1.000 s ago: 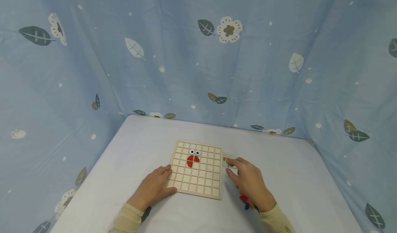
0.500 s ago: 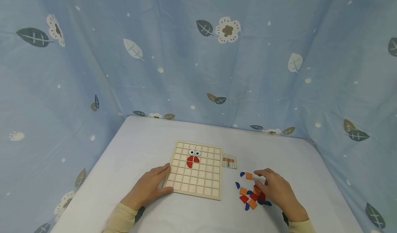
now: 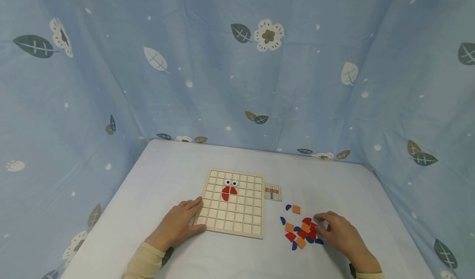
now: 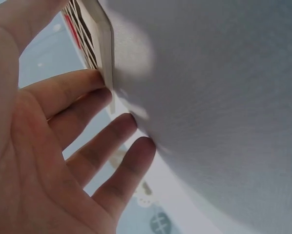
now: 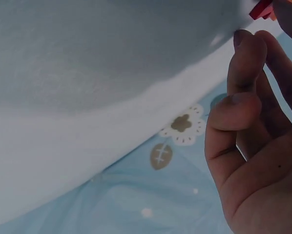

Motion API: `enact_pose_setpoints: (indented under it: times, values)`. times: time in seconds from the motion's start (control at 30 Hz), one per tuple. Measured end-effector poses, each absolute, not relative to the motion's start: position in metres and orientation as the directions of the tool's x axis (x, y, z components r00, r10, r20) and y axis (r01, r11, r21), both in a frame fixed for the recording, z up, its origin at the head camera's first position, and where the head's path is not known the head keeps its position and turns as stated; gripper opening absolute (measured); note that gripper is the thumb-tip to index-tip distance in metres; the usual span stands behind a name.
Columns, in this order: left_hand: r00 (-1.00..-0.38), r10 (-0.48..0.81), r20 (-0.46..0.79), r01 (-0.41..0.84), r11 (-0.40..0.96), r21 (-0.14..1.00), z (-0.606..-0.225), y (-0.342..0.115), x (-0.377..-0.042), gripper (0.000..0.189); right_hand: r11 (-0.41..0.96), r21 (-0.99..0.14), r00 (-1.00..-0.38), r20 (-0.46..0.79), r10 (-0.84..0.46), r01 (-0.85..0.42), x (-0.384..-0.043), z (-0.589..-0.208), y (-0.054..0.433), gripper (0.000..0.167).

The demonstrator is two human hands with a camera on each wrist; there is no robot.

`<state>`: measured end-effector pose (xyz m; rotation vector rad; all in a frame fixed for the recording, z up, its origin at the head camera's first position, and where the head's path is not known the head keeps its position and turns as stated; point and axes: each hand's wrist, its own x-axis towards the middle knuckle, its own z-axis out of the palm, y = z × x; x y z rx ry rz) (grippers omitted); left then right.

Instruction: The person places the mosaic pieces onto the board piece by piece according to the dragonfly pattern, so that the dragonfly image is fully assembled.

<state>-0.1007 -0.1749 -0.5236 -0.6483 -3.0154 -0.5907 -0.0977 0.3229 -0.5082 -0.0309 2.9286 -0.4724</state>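
A wooden grid board (image 3: 231,215) lies on the white table, with two eye tiles (image 3: 231,183) and red quarter-round pieces (image 3: 225,193) set in its upper part. My left hand (image 3: 176,225) rests at the board's lower left corner, fingers extended along its side and thumb at the front edge. Right of the board, my right hand (image 3: 343,235) is at the edge of a loose pile; thumb and forefinger stand apart beside a red piece (image 3: 314,226). Orange squares (image 3: 296,209) and blue half-rounds (image 3: 309,240) make up the rest. In the right wrist view the fingers are loosely bent near a red piece (image 5: 261,9).
A small pattern card (image 3: 273,192) with a printed grid lies against the board's right side. Blue curtain (image 3: 208,85) with leaves and flowers hangs behind and beside the table (image 3: 178,159).
My right hand has left the pattern card, moving right and toward me to the pile, which has come into view. The left hand stays at the board; the view has shifted slightly.
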Motion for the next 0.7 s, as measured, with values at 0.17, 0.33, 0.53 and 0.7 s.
enact_pose_setpoints:
  times: [0.17, 0.33, 0.53, 0.7]
  values:
    - [-0.919, 0.390, 0.060, 0.385, 0.852, 0.355, -0.5235, -0.1742, -0.1010, 0.077, 0.947, -0.321, -0.975, -0.218, -0.048, 0.025, -0.0977, -0.5092, 0.3258, 0.029]
    - [-0.917, 0.394, 0.062, 0.389, 0.850, 0.356, -0.5225, -0.1737, -0.1013, 0.076, 0.942, -0.333, -0.966, -0.251, -0.063, 0.025, -0.0981, -0.5086, 0.3271, 0.026]
    - [-0.917, 0.394, 0.067, 0.391, 0.849, 0.356, -0.5213, -0.1738, -0.1018, 0.076, 0.936, -0.353, -0.970, -0.231, -0.080, 0.007, -0.0981, -0.5097, 0.3275, 0.024]
    - [-0.918, 0.391, 0.063, 0.386, 0.848, 0.362, -0.5216, -0.1733, -0.1023, 0.076, 0.933, -0.360, -0.970, -0.231, -0.079, 0.009, -0.0990, -0.5111, 0.3282, 0.023]
